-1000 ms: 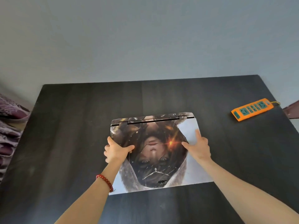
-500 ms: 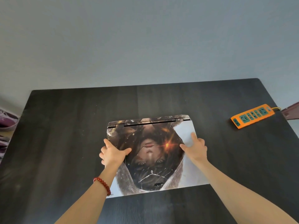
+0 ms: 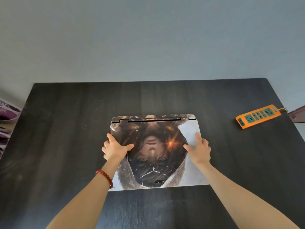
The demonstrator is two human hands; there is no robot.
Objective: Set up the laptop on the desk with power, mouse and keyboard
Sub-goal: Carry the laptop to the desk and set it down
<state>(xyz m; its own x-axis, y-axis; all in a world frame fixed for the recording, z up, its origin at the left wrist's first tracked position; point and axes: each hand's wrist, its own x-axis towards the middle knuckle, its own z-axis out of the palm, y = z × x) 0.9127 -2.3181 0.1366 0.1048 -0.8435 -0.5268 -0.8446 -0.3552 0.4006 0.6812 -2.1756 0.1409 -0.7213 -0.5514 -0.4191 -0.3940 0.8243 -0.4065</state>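
Laptop lies closed and flat on the dark wooden desk, roughly in the middle and a little toward the near edge, its hinge side turned away from the person. Its lid carries a printed skin, a painted portrait that reads upside down from here, with pale grey margins at the right and near edges.

From the head view, both bare forearms reach in from the near edge. The left hand sits on the lid's left edge, thumb stretched out across the artwork and the other fingers curled over the side; whether they grip under the edge I cannot tell. A red bead bracelet circles that wrist. The right hand lies on the pale right part of the lid, thumb pointing inward, forefinger extended toward the hinge, the remaining fingers bent over the right edge.

Well apart from the laptop, near the desk's far right corner, an orange power strip with green sockets lies at a slant, its cord running off the right side. Purple patterned fabric shows beyond the desk's left edge. A plain grey wall rises behind.
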